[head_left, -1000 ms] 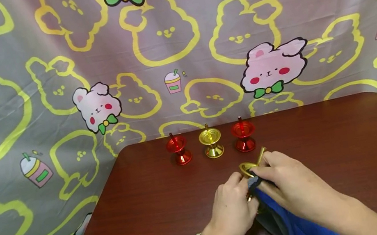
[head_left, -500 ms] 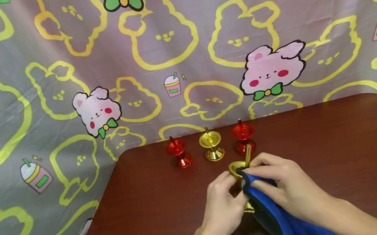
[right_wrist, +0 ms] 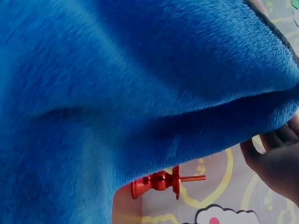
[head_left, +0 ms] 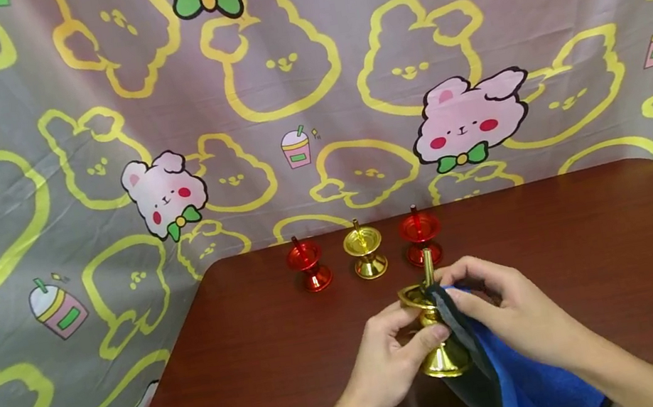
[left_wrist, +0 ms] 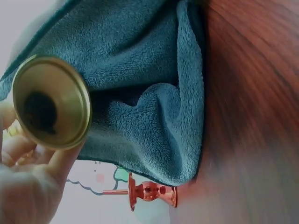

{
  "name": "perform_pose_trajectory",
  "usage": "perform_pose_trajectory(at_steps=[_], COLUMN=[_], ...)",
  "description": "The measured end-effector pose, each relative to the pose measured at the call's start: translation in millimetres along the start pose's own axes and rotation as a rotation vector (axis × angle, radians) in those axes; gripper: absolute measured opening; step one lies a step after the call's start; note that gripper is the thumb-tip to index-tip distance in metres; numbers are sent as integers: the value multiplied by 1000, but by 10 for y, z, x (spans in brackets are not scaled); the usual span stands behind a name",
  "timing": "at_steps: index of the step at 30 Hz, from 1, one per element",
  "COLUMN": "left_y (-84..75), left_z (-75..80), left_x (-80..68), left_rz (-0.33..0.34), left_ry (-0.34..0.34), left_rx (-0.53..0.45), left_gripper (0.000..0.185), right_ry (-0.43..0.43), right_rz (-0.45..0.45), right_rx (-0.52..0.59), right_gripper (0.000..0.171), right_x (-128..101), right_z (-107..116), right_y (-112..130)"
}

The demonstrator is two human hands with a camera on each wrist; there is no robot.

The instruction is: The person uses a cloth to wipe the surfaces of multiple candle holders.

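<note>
In the lower middle of the head view, the left hand [head_left: 386, 363] is gripping a gold candle holder [head_left: 436, 336] by its narrow waist, thumb and fingers curled round the stem, and it is now holding it upright above the worktop [head_left: 604, 272], where half a second ago the piece was leaning with its spike pointing up and to the right. The flared base is now showing clear below the fingers; a second ago it was hidden behind the hands. The right hand [head_left: 514, 316] is pinching a blue cloth [head_left: 518, 380] and pressing its edge against the cup and the spike at the top of the holder, so the rubbing appears to be moving from the side of the piece up to its rim. In the left wrist view the hollow underside of the base [left_wrist: 49, 100] is facing the camera with the cloth draped just beside it. Towards the centre of the frame, at the far edge of the worktop, a red holder [head_left: 308, 264], a gold holder [head_left: 365, 251] and a second red holder [head_left: 419, 235] are standing in a row, unmoved.
</note>
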State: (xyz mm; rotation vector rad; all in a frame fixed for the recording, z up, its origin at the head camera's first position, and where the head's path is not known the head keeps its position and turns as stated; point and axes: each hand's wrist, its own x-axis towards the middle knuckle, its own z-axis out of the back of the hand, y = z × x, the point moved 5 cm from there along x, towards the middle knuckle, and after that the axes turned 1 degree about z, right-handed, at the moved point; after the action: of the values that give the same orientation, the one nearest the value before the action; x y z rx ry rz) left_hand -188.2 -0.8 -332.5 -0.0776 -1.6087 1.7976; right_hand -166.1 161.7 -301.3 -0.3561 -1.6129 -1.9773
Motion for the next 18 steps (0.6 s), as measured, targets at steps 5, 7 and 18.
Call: perform_pose_trajectory(at_steps=[5,7,18], left_y=[-17,-36,-90], left_z=[-33,-42,-84], left_x=[-22,-28,-53], left_rz=[-25,-52,-116], left_ry=[85,110,231], left_rx=[17,29,-61], left_gripper=[24,22,17], right_ry=[170,225,330], right_rz=[-118,-161,-196], right_rx=[331,426,526], right_gripper=[21,31,53], right_x=[57,70,101], right_z=[-6,-5,18], right_y=[-29,-41,-82])
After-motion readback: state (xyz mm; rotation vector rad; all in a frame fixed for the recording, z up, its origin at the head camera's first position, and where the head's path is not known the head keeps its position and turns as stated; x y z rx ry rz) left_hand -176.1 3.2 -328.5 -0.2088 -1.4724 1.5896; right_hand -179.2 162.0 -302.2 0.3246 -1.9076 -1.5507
